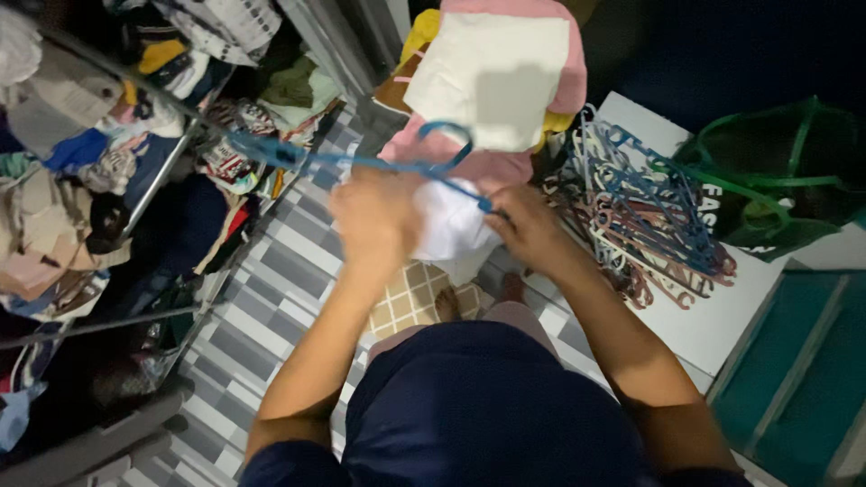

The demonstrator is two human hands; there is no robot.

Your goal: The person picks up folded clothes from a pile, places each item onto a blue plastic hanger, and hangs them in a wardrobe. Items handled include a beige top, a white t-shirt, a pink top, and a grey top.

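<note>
A blue plastic hanger (361,160) lies across the middle of the view, its hook curling up toward a pile of folded clothes. A white garment (451,221) hangs under it. My left hand (374,216) grips the white garment and the hanger's bar from the left. At the hanger's right end my right hand (528,225) pinches both the garment and the hanger. Both hands are blurred.
A stack of folded pink, cream and yellow clothes (496,72) sits ahead. A heap of blue and pink hangers (645,212) lies on a white board at right, beside a green bag (776,180). Shelves full of clothes (99,153) stand at left. The floor has grey patterned tiles (271,289).
</note>
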